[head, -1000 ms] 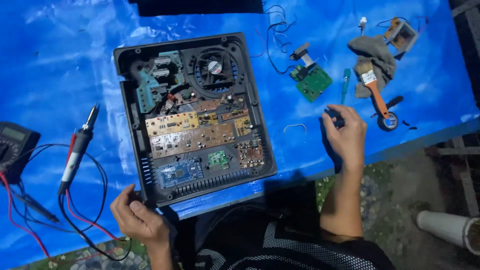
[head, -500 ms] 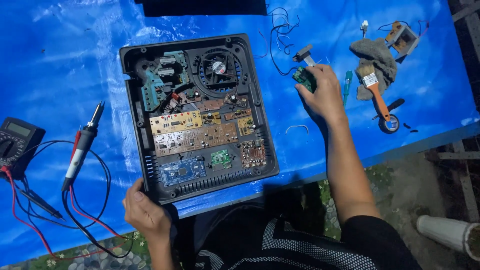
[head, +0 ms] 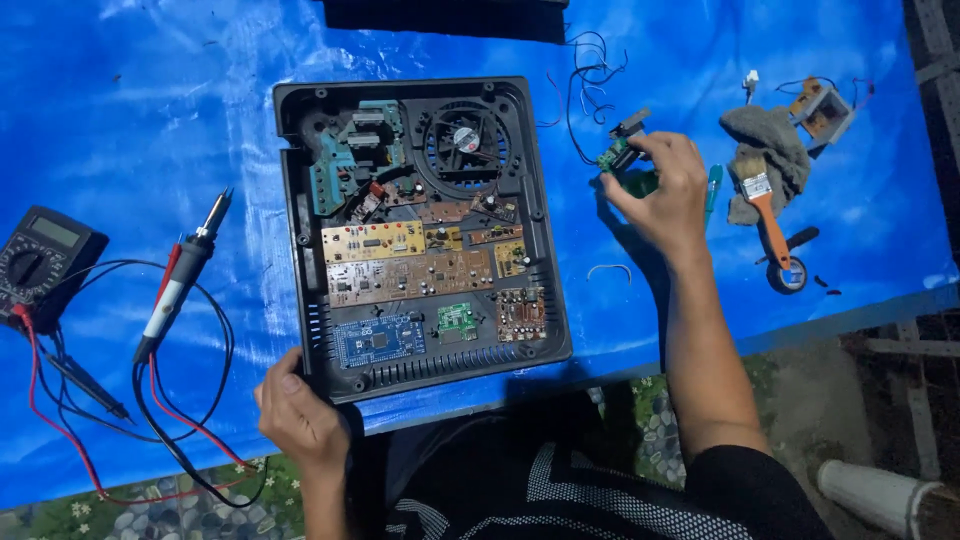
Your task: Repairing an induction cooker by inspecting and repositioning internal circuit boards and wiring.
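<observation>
Small green circuit board (head: 612, 155), pinched at its right end between thumb and fingertips of right hand (head: 665, 190); board projecting leftward out of the grip, black wires (head: 585, 75) trailing from it up and left across blue tarp (head: 150, 120). Fingers closed on the board, palm down, forearm running back toward the lower right. Board just right of open black device case (head: 420, 235), level with the cooling fan (head: 465, 140) in the case's upper right corner, apart from the case wall.

Left hand (head: 295, 415) clamped on the near left corner of the case, thumb on the rim, fingers hidden under the edge. Inside the case: teal board at upper left, yellow and brown boards (head: 420, 262) across the middle, blue board (head: 378, 342) and a smaller green module along the near edge.

Right of the case, beyond the right hand: blue-green pen-shaped tool (head: 712, 190), partly covered by the hand; grey rag (head: 765, 150); paintbrush with orange handle (head: 765, 215) lying over the rag; small boxed component (head: 825, 110) farther up and right; dark round object (head: 788, 275) near the brush handle's end. Short pale wire piece (head: 608, 270) on the tarp, just right of the case's middle.

Left of the case: soldering iron (head: 185, 270) tilted tip-up; multimeter (head: 40, 260) well to the left, red and black leads (head: 70, 420) looping toward the near edge.
</observation>
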